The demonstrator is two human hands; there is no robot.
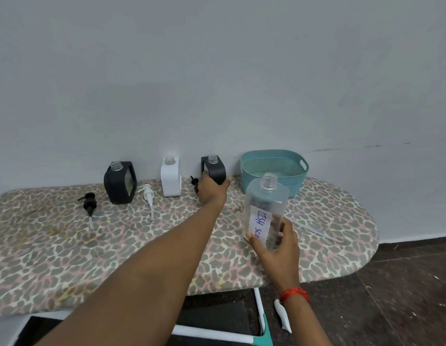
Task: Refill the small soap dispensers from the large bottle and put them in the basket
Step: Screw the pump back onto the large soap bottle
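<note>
My left hand (212,189) grips the lower part of a small black dispenser (214,168) with an open neck, standing near the wall. My right hand (277,245) holds the large clear bottle (265,208), upright and uncapped, its label reading "DISH SOAP". A white dispenser (170,177) and a second black dispenser (120,182) stand open-necked to the left. A teal basket (274,158) sits at the back right, behind the large bottle.
A leopard-print ironing board (67,250) carries everything. Loose pump heads lie on it: a black one (89,203), a white one (148,196), another black one (194,182) beside my left hand. A clear tube (314,229) lies at the right. Dark floor lies below.
</note>
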